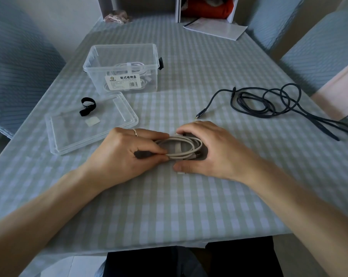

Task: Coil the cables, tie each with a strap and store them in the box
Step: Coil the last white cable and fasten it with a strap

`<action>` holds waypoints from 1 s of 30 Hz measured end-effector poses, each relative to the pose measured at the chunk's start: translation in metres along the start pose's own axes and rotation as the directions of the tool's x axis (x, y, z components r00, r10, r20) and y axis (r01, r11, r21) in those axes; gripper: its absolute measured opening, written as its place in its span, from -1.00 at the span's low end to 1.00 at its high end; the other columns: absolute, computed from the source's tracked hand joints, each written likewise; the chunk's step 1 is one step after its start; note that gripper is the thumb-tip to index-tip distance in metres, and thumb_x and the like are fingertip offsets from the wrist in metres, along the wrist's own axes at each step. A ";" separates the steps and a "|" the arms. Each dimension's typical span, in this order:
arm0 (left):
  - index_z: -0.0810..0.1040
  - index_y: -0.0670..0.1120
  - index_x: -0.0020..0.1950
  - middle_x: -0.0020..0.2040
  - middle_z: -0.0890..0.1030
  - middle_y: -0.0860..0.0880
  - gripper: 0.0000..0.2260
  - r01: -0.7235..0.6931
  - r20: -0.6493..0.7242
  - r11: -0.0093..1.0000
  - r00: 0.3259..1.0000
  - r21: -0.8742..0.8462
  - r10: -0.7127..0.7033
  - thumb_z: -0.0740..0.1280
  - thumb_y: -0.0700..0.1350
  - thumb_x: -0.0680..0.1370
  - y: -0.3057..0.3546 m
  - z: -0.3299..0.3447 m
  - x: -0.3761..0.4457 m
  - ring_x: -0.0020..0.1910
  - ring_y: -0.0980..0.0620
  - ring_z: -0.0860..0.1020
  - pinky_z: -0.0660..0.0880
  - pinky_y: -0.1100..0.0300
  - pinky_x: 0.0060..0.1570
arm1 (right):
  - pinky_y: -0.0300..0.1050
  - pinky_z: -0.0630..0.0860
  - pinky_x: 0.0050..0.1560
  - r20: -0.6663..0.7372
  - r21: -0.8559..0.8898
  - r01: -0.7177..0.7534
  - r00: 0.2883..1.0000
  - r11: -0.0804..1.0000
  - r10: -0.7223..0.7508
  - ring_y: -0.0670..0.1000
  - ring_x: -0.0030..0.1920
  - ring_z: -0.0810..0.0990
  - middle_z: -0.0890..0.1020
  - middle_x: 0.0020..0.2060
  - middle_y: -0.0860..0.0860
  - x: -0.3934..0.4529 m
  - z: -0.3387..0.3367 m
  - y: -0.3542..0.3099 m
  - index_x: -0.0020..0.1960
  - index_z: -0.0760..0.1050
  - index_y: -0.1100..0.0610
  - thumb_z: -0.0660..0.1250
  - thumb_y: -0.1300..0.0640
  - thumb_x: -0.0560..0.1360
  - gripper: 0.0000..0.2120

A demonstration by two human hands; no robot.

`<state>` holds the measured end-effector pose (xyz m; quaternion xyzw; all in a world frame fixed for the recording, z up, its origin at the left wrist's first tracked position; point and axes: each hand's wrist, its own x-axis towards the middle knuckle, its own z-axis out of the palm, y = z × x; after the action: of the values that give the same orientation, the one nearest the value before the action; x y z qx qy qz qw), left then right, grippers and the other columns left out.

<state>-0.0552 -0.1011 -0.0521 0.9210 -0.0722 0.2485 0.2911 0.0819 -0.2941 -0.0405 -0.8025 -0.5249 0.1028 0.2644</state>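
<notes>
Both hands' fingers are pinching the coiled white cable point(181, 146), strapping it: left hand point(127, 154), right hand point(211, 150). One coil is lying in box point(121, 66) beyond fingers; black cable point(269, 100) far right, uncoiled.

Table point(189, 206) under a green-and-white checked cloth | chairs in blue-grey textured covers at far left point(15, 66) and far right point(319, 56) | pale wall point(69, 21) behind | white shelf unit point(179, 9) at far edge | soft daylight, no hard shadows
</notes>
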 end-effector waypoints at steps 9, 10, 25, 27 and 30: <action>0.75 -0.05 -0.10 0.08 0.70 0.00 -0.90 0.000 0.048 1.000 0.999 -0.015 0.001 0.52 -0.05 0.44 0.003 0.006 0.006 0.06 0.26 0.63 0.51 0.37 0.10 | -0.42 0.29 0.21 0.013 -0.008 -0.003 1.000 1.000 0.004 -0.27 0.27 0.37 0.50 0.22 -0.24 -0.001 0.000 0.000 0.40 0.39 -0.06 0.47 -0.34 0.29 -0.23; 0.75 -0.05 -0.10 0.09 0.70 0.01 -0.89 0.005 0.055 1.000 0.998 -0.025 -0.004 0.51 -0.04 0.45 0.003 0.006 0.006 0.07 0.27 0.63 0.51 0.37 0.09 | -0.40 0.29 0.23 0.017 -0.010 -0.001 1.000 1.000 0.001 -0.26 0.28 0.36 0.50 0.23 -0.24 -0.001 0.000 0.000 0.41 0.38 -0.06 0.47 -0.35 0.29 -0.22; 0.75 -0.09 -0.12 0.08 0.70 0.05 -0.88 0.002 0.069 0.998 0.998 -0.055 0.002 0.52 -0.06 0.44 0.005 0.004 0.010 0.05 0.30 0.63 0.51 0.39 0.08 | -0.17 0.31 0.43 0.024 0.082 0.078 0.996 0.994 -0.080 -0.22 0.44 0.32 0.41 0.40 -0.23 -0.018 -0.010 0.005 0.47 0.35 -0.03 0.46 -0.15 0.38 -0.29; 0.75 -0.10 -0.12 0.08 0.70 0.04 -0.89 -0.011 0.066 0.999 0.998 -0.054 0.014 0.53 -0.08 0.43 0.005 0.004 0.011 0.06 0.28 0.63 0.49 0.41 0.09 | -0.16 0.28 0.45 0.043 0.066 0.071 0.996 0.995 -0.074 -0.24 0.46 0.28 0.36 0.43 -0.27 -0.020 -0.012 0.006 0.50 0.31 -0.06 0.45 -0.17 0.37 -0.25; 0.75 -0.11 -0.13 0.07 0.70 0.04 -0.89 -0.020 0.065 0.999 0.998 -0.043 0.023 0.52 -0.08 0.43 0.005 0.004 0.011 0.05 0.25 0.63 0.48 0.44 0.09 | -0.45 0.14 0.38 0.059 0.006 0.068 0.996 0.998 -0.068 -0.33 0.44 0.21 0.32 0.36 -0.33 -0.015 -0.010 0.007 0.52 0.29 -0.04 0.51 -0.17 0.36 -0.20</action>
<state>-0.0454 -0.1074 -0.0473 0.9214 -0.0970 0.2200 0.3055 0.0851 -0.3130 -0.0374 -0.7803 -0.5594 0.1185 0.2535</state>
